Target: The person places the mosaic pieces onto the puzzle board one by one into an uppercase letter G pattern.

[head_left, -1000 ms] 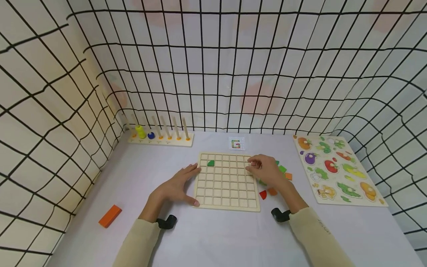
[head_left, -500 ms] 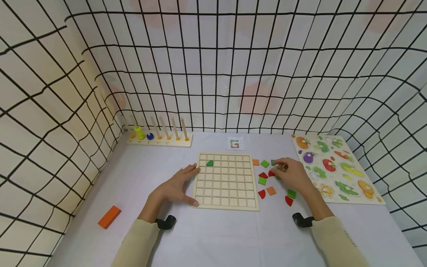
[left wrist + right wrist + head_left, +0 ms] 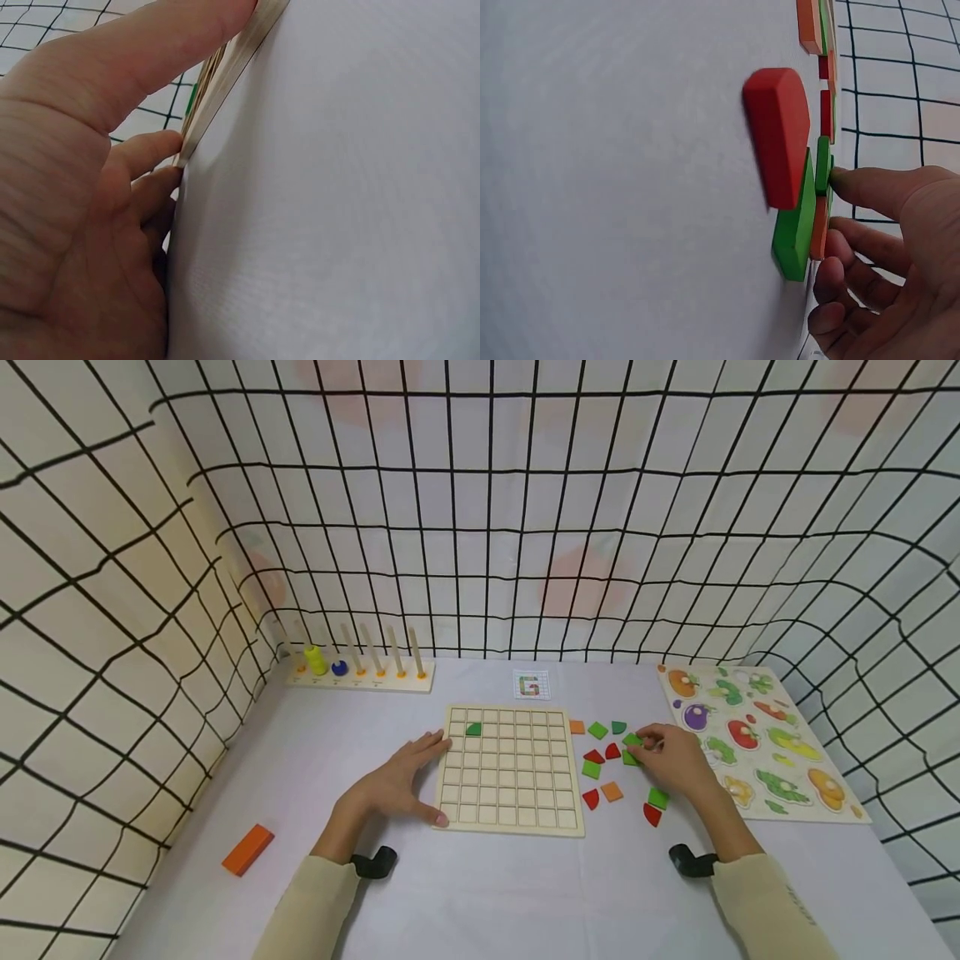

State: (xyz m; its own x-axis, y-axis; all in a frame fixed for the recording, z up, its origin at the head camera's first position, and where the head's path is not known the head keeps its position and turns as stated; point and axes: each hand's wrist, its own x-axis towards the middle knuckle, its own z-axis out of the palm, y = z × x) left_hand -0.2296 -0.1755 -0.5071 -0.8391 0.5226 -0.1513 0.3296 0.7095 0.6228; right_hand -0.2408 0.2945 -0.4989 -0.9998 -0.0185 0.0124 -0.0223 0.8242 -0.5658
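Observation:
My left hand rests along the left edge of the wooden grid board, fingers spread and thumb at the lower corner. One green quarter-round piece lies in a cell near the board's upper left. On the right, my right hand is down among loose pieces. Its thumb touches a green piece in the right wrist view, and the fingers are beside an orange piece. Whether it pinches anything is unclear. Closer to that camera lie a red quarter-round piece and a green square.
More red, green and orange pieces lie right of the board. Behind it is a small pattern card. A peg stand stands back left, a vegetable puzzle board far right, an orange block front left. Black netting surrounds the table.
My right hand has moved from the board's upper right edge rightwards to the loose pieces, uncovering several of them. My left hand has stayed at the board's left edge.

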